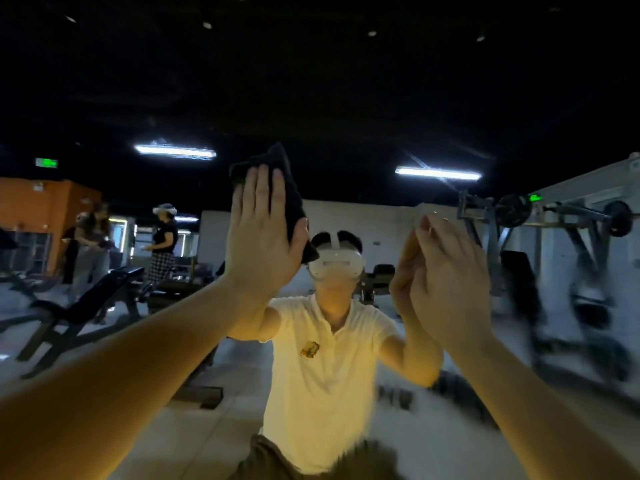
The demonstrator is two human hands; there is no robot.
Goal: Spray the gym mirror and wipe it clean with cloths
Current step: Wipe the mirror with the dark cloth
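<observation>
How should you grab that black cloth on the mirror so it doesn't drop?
Pinch the dark folded cloth by the strip that sticks out past the left hand, along the hand's right side. The flat palm only presses the cloth against the mirror glass, so that free edge is probably the easiest part to catch. Come in from the right.

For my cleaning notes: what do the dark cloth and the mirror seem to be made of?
Dark cloth: soft matte fabric, probably terry; it bunches under the left hand. Mirror: glossy glass, apparently; it reflects the person and lights.
</observation>
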